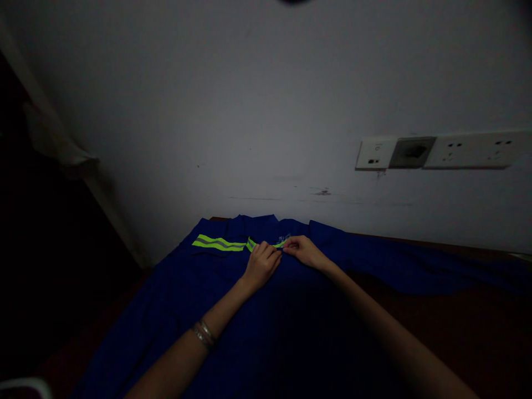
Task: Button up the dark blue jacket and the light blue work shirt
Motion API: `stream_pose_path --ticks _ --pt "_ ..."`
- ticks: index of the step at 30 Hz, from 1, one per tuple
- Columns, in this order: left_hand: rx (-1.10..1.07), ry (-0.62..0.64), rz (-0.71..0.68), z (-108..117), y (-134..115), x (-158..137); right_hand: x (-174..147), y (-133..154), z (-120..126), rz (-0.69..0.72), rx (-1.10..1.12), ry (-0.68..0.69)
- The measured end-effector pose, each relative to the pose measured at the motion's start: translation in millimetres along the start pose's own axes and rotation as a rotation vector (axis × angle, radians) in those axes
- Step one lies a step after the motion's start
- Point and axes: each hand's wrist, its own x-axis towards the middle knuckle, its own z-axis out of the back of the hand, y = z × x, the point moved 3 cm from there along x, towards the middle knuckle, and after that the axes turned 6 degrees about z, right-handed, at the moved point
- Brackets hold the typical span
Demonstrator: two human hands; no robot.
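A blue work jacket [195, 293] with its collar toward the wall lies spread out before me. Across its chest runs a yellow-green reflective strip [219, 243] with a grey band along its middle. My left hand [262, 262], below a wrist with silver bracelets [203, 333], is closed on the jacket's front at the strip. Just to its right, my right hand [305, 250] pinches the same front part between thumb and fingers. White lettering [281, 239] shows above the fingertips. What exactly lies between the fingers is too small to make out.
Behind the jacket rises a pale wall [249, 122] with scuff marks. Several socket plates [453, 152] are set in it at the right. One jacket sleeve [407, 266] stretches right over a dark reddish surface [469, 332]. The left side is very dark.
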Motion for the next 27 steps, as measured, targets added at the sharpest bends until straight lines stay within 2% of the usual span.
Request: stream_pose_path --ticks 13,27 --pt "0.016 0.018 -0.007 -1.2 0.9 -0.2 1.1 -2.1 -1.5 -0.129 0.021 -0.064" --pt "-0.049 0.047 0.022 -3.3 3.1 -1.0 -0.2 -3.3 -0.5 -0.171 0.043 -0.113"
